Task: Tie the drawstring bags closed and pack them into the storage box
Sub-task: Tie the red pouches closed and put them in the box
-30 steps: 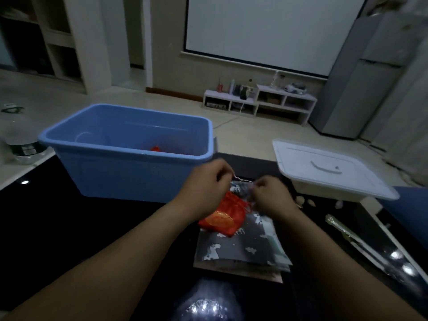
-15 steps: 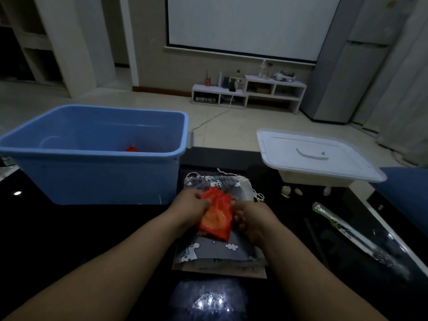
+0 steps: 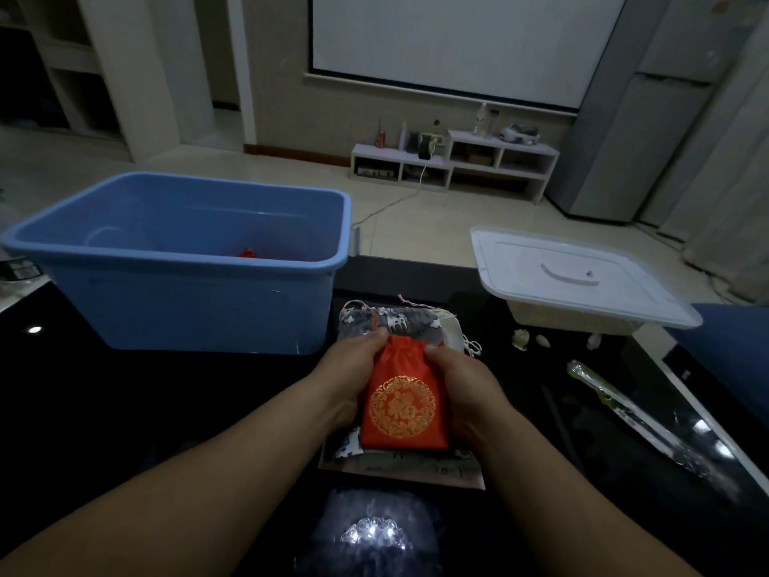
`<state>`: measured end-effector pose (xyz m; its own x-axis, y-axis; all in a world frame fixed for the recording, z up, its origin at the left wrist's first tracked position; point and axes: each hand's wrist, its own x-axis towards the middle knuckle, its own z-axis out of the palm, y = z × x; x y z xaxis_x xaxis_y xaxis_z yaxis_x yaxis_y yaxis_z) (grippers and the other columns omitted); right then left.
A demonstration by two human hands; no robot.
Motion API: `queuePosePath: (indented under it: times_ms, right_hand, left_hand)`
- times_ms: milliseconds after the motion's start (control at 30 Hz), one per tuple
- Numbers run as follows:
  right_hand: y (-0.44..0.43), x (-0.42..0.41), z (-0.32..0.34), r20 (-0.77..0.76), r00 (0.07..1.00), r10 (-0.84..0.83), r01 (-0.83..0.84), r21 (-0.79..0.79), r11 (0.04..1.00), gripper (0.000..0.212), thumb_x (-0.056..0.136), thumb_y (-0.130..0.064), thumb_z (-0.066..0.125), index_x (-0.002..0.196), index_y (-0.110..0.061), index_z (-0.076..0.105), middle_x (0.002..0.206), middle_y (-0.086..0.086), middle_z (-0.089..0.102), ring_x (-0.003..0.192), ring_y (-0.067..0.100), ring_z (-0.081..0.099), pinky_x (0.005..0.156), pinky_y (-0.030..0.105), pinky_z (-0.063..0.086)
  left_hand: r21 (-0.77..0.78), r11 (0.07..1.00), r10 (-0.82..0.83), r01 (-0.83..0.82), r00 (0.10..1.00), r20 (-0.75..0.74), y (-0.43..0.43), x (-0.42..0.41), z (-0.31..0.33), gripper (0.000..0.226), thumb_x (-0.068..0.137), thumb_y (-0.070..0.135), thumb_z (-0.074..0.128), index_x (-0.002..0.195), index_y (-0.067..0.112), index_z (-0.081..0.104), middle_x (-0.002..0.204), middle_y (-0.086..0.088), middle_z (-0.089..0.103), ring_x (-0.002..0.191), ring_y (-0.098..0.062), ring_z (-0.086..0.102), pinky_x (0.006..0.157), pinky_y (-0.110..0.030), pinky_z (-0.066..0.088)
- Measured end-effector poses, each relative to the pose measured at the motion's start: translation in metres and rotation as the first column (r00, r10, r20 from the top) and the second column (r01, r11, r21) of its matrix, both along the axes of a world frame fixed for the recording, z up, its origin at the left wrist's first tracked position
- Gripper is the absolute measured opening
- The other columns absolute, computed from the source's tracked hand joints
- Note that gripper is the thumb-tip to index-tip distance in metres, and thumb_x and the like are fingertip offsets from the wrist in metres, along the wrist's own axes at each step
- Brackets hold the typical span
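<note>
Both hands hold one red drawstring bag at the lower middle of the frame. The left hand grips its left edge and the right hand its right edge, with the thumbs meeting near the gathered neck. The bag's long axis runs up and down the frame, neck toward the top and flat bottom toward the person. It sits over a stack of grey bags lying on the dark worktop. The neck looks drawn in, but I cannot tell whether the cord is knotted.

The blue storage box stands at the upper left of the hands, just beside the grey stack, with another red bag showing inside it. The left hand is the nearer one to it. The box's near wall rises between the held bag and the opening, so I judge that packing calls for lifting the bag up and leftward over the rim, not sliding it. A white lid rests on a container at the right, well apart from the box.
</note>
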<state>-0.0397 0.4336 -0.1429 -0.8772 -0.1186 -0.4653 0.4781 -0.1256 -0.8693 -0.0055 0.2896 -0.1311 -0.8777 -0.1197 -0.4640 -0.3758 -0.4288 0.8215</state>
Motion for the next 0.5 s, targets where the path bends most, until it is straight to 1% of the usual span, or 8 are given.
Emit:
queuePosePath:
  times_ms: [100,167,200,300,333,367,433,500]
  right_hand:
    - [0.0,0.003,0.003,0.011,0.998,-0.056,0.057,-0.053,0.997,0.026,0.098,-0.022,0.066,0.114,-0.002,0.073,0.087,0.019,0.078,0.075,0.035,0.075,0.072,0.046,0.063]
    - [0.001,0.003,0.006,0.028,0.995,-0.097,0.099,-0.113,0.989,0.021,0.1,-0.024,0.065,0.11,-0.007,0.073,0.072,0.01,0.077,0.063,0.028,0.074,0.066,0.04,0.06]
    - [0.001,0.004,0.009,0.047,0.993,-0.109,0.115,-0.142,0.983,0.02,0.099,-0.025,0.066,0.108,-0.009,0.073,0.069,0.008,0.077,0.061,0.027,0.074,0.065,0.04,0.059]
    - [0.002,0.003,0.01,0.113,0.984,-0.14,0.162,-0.211,0.964,0.017,0.098,-0.025,0.067,0.098,-0.011,0.076,0.077,0.011,0.078,0.075,0.032,0.073,0.07,0.046,0.058]
    - [0.004,0.002,0.01,0.12,0.979,-0.162,0.186,-0.227,0.956,0.018,0.099,-0.024,0.064,0.093,-0.011,0.075,0.081,0.012,0.077,0.078,0.031,0.071,0.072,0.045,0.058]
    - [0.006,-0.001,0.007,0.12,0.973,-0.195,0.219,-0.23,0.948,0.019,0.101,-0.022,0.062,0.089,-0.012,0.073,0.083,0.012,0.073,0.076,0.028,0.068,0.071,0.04,0.057]
    - [0.011,-0.008,0.003,0.124,0.955,-0.269,0.291,-0.218,0.932,0.02,0.104,-0.02,0.057,0.089,-0.014,0.069,0.075,0.007,0.063,0.061,0.018,0.057,0.058,0.028,0.052]
    - [0.015,-0.011,-0.001,0.117,0.945,-0.306,0.323,-0.185,0.928,0.023,0.107,-0.021,0.053,0.089,-0.014,0.067,0.071,0.001,0.057,0.053,0.012,0.048,0.044,0.02,0.044]
  left_hand:
    - [-0.039,0.999,0.011,-0.01,1.0,0.017,0.002,-0.003,-0.004,0.019,0.103,0.025,0.062,0.097,0.011,0.072,0.076,-0.012,0.074,0.066,-0.026,0.071,0.073,-0.04,0.061]
    - [-0.038,0.999,0.009,-0.007,0.999,0.032,0.004,-0.003,-0.003,0.018,0.103,0.026,0.063,0.095,0.012,0.072,0.076,-0.01,0.073,0.067,-0.026,0.071,0.073,-0.039,0.06]
    - [-0.034,0.999,0.015,-0.013,0.999,0.043,0.005,-0.003,-0.001,0.018,0.103,0.028,0.062,0.097,0.013,0.071,0.077,-0.009,0.073,0.069,-0.026,0.07,0.073,-0.04,0.06]
    - [-0.017,0.998,0.063,-0.063,0.996,0.056,0.005,-0.004,-0.003,0.02,0.104,0.031,0.059,0.1,0.015,0.07,0.077,-0.003,0.07,0.072,-0.022,0.068,0.072,-0.038,0.06]
    - [-0.011,0.997,0.08,-0.08,0.995,0.057,0.005,-0.005,-0.004,0.023,0.106,0.03,0.056,0.097,0.014,0.07,0.072,-0.001,0.07,0.067,-0.019,0.067,0.067,-0.034,0.059]
    - [-0.011,0.996,0.094,-0.093,0.994,0.058,0.005,-0.005,-0.006,0.026,0.107,0.027,0.053,0.095,0.013,0.07,0.066,0.0,0.069,0.061,-0.016,0.065,0.061,-0.031,0.057]
    - [-0.028,0.991,0.133,-0.132,0.989,0.066,0.006,-0.006,-0.009,0.029,0.108,0.023,0.049,0.093,0.008,0.069,0.061,-0.001,0.07,0.05,-0.012,0.063,0.052,-0.026,0.054]
    - [-0.044,0.987,0.16,-0.157,0.985,0.066,0.007,-0.004,-0.009,0.028,0.107,0.019,0.049,0.09,0.007,0.067,0.059,-0.003,0.07,0.045,-0.011,0.062,0.046,-0.023,0.053]
